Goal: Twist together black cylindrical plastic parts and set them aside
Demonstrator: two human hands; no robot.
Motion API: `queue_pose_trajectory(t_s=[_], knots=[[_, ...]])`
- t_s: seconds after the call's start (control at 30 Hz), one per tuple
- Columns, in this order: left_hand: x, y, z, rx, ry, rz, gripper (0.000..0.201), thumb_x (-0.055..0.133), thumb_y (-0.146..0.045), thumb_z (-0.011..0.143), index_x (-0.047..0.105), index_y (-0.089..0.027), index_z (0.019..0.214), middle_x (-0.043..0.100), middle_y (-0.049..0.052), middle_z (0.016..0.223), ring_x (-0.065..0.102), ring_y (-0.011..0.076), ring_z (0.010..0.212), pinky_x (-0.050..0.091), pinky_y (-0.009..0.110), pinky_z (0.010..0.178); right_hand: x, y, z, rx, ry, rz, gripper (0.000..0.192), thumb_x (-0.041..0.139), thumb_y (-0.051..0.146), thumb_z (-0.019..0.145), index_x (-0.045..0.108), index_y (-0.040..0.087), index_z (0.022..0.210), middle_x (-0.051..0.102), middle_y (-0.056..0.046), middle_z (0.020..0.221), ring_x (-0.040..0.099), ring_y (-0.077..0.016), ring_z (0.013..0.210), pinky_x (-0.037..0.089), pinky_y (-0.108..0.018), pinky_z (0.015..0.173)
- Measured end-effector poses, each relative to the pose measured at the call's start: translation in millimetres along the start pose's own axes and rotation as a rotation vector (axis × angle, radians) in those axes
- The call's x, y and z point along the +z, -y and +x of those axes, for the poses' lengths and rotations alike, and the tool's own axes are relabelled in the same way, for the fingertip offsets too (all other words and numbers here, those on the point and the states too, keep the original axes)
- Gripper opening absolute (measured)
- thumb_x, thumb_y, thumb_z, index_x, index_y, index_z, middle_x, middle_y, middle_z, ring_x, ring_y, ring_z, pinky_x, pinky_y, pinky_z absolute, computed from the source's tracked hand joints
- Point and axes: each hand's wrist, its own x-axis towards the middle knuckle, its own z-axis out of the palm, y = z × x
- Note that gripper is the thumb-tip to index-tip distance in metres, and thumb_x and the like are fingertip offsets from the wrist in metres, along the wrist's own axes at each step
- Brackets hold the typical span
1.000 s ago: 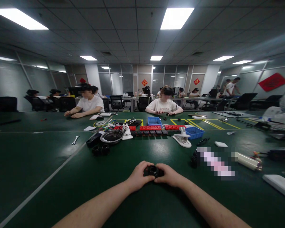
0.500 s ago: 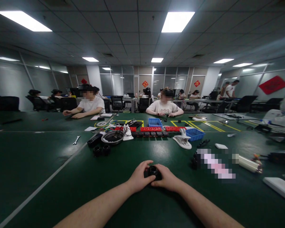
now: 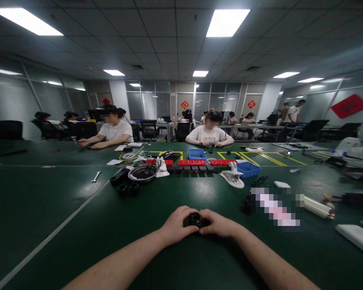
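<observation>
**Inspector:** Item in hand?

**Recorder:** A small black round part (image 3: 195,219), with a ring-shaped top, sits low over the green table (image 3: 78,225), near its front edge and about centre of view. The left hand (image 3: 177,224) is curled around its left side, fingers over the top, thumb toward the front. The right hand (image 3: 218,224) closes on its right side, fingertips touching the part. Both hands grip it between them; whether the part rests on the table or is lifted just clear cannot be told.

**Inspector:** Surroundings?

**Recorder:** Further back on the left lie two black rings (image 3: 128,189) side by side, just in front of a round metal bowl (image 3: 142,173). A wrench (image 3: 96,177) lies well apart to the left. Behind the bowl runs a row of red blocks (image 3: 191,162), with a blue bin (image 3: 197,153) beyond and a second blue tray (image 3: 248,169) to the right. A white clamp-like tool (image 3: 233,178) stands beside that tray. A white cylinder (image 3: 316,206) lies far right.

**Inspector:** Others present?

**Recorder:** Two people in white shirts (image 3: 209,135) are seated across the table, hands on its surface.
</observation>
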Motion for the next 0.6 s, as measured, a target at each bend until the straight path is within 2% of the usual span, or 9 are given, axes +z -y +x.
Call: queue_pose_trajectory(t_s=[0.17,0.33,0.4,0.5,0.6], knots=[[-4.3,-0.1,3.0,-0.05,0.034,0.0,0.04,0.065,-0.034,0.061,0.055,-0.022,0.098,0.052,0.001,0.086,0.048,0.0158,0.077,0.039,0.025,0.067,2.0,-5.3,1.2,0.043,-0.032,0.006,0.025,0.062,0.026,0.064,0.058,0.016,0.086,0.056,0.001,0.083,0.049,-0.016,0.078,0.037,-0.025,0.069],[5.5,0.8,2.5,-0.162,-0.056,0.0,0.038,0.068,-0.032,0.057,0.055,-0.019,0.089,0.051,0.001,0.084,0.048,0.0157,0.074,0.038,0.025,0.064,16.1,-2.4,6.7,0.18,-0.17,-0.176,0.031,0.067,0.034,0.055,0.053,0.015,0.075,0.054,0.001,0.071,0.048,-0.0131,0.063,0.032,-0.02,0.052],[12.0,0.8,1.5,-0.212,-0.143,0.02,0.035,0.067,-0.028,0.058,0.054,-0.019,0.089,0.051,0.001,0.085,0.048,0.0163,0.075,0.038,0.026,0.066,24.2,3.5,9.9,0.253,-0.261,-0.328,0.033,0.066,0.038,0.056,0.051,0.016,0.074,0.055,-0.001,0.071,0.049,-0.0144,0.063,0.03,-0.021,0.051],[18.1,0.7,-0.1,-0.236,-0.252,0.046,0.033,0.065,-0.026,0.06,0.052,-0.019,0.09,0.051,0.002,0.087,0.047,0.0185,0.081,0.037,0.028,0.07,34.2,13.0,13.9,0.344,-0.359,-0.53,0.024,0.058,0.037,0.064,0.051,0.016,0.074,0.057,-0.005,0.073,0.051,-0.0181,0.067,0.031,-0.026,0.057],[16.0,1.3,-1.1,-0.205,-0.249,0.024,0.032,0.063,-0.025,0.063,0.052,-0.02,0.093,0.051,0.003,0.09,0.047,0.0186,0.082,0.037,0.029,0.072,35.8,15.4,14.1,0.331,-0.394,-0.606,0.028,0.056,0.041,0.065,0.053,0.016,0.077,0.057,-0.007,0.078,0.051,-0.0225,0.075,0.033,-0.031,0.066]])
